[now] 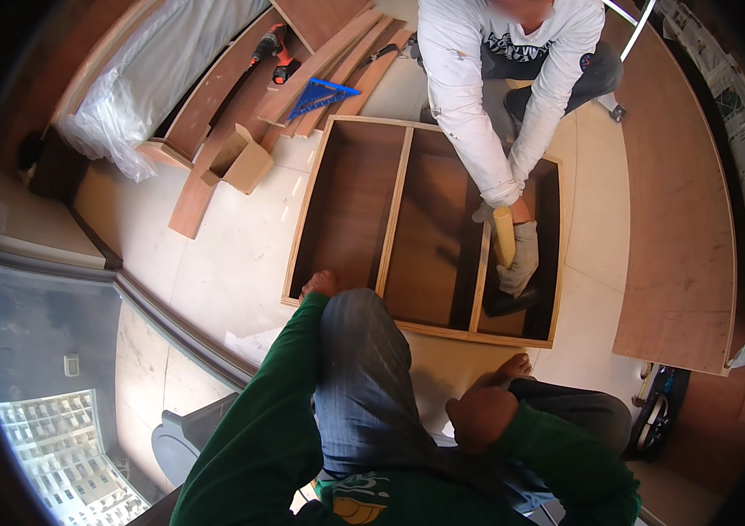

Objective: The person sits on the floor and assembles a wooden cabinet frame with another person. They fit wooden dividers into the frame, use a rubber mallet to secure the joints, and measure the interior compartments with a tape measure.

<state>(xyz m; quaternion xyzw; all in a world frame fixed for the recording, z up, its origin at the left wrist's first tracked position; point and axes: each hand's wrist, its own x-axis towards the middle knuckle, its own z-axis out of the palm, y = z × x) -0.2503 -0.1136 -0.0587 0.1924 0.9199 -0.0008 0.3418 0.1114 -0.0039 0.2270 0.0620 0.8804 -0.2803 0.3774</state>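
Observation:
A shallow wooden cabinet frame (405,188), split into three compartments by two dividers, lies on the floor before my knees. My left hand (322,285) is at its near left edge, fingers curled over the rim. My right hand (482,417) is closed in front of my right leg, apart from the frame; what its fingers hold, if anything, is hidden. Across from me, a co-worker in a white top (460,105) leans over the right compartment. Their gloved hand (523,261) grips a mallet (504,230) with a pale yellow handle; its dark head is inside that compartment.
At the upper left lie wooden boards (324,74), a blue speed square (324,96), a red and black cordless drill (278,57) and an opened cardboard box (239,160). A large wooden panel (675,210) stands on the right. A glass panel (48,333) is at the lower left.

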